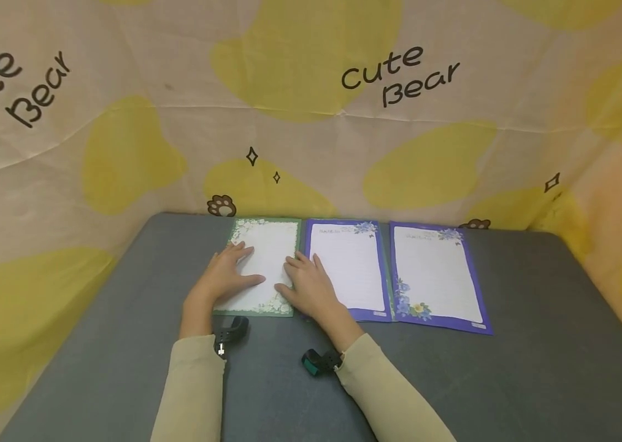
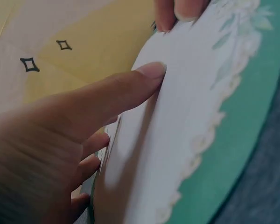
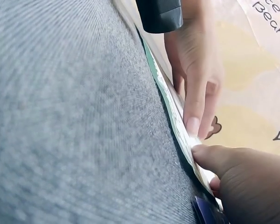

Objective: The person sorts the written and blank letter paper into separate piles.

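Note:
A sheet of white paper with a green floral border [image 1: 267,264] lies flat at the left of a row of sheets. My left hand [image 1: 224,273] rests on its left part, thumb pointing inward across the white area and fingers spread along the left side. In the left wrist view the thumb [image 2: 151,71] touches the paper's surface. My right hand [image 1: 311,285] lies over the sheet's right edge, its thumb on the white area and its fingers reaching toward the neighbouring purple-bordered sheet [image 1: 352,270]. From the right wrist, the green edge [image 3: 165,100] shows side-on.
Another purple-bordered sheet [image 1: 438,276] with blue flowers lies at the right of the row, with green edging showing beside it. All lie on a dark grey table [image 1: 537,344]. A patterned cloth [image 1: 311,135] hangs behind. Black bands circle both wrists.

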Demonstrator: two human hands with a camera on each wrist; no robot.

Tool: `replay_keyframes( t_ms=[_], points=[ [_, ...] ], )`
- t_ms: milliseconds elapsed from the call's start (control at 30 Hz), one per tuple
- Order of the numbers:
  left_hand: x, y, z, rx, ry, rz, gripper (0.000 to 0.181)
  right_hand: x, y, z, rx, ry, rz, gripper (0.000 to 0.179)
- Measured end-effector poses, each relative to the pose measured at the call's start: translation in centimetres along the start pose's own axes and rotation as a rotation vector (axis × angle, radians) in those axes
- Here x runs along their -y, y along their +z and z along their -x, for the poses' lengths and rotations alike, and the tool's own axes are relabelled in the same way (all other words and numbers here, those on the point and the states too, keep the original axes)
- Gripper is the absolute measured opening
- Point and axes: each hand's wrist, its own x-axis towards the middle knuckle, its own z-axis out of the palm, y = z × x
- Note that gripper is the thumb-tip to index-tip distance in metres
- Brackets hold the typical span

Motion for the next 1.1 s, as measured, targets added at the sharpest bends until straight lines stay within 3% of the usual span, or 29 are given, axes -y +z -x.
replay_keyframes(
  t_ms=[133, 333, 500, 600, 767, 933, 1100],
  points=[
    [-0.7, 0.4, -0.1, 0.004, 0.007, -0.022, 0.078, -0.4, -0.3, 0.3, -0.063, -0.012, -0.064, 0.052],
    [-1.5, 0.4, -0.4, -0.001, 0.011, -0.023, 0.077, -2.1, -2.3, 1.9, -0.155, 0.013, -0.285, 0.044],
    [-2.8, 0.3, -0.7, -0.066, 0.054, 0.034, 0.066, -4.7, -4.4, 4.1, -0.194, 0.043, -0.414, 0.039],
    [-4.1, 0.2, -0.7, -0.074, 0.077, 0.097, 0.062, -6.4, -5.4, 5.2, -0.188, 0.081, -0.428, 0.038],
    [-6.4, 0.7, -0.5, -0.014, 0.102, 0.127, 0.062, -8.9, -6.5, 6.6, -0.202, 0.136, -0.41, 0.036],
    [-8.3, 2.1, -0.6, 0.028, 0.146, 0.161, 0.064, -11.0, -6.4, 7.8, -0.284, 0.142, -0.405, 0.036],
    [-9.5, 4.1, -1.4, 0.004, 0.228, 0.146, 0.065, -12.8, -5.8, 8.1, -0.316, 0.178, -0.365, 0.044]
  ],
)
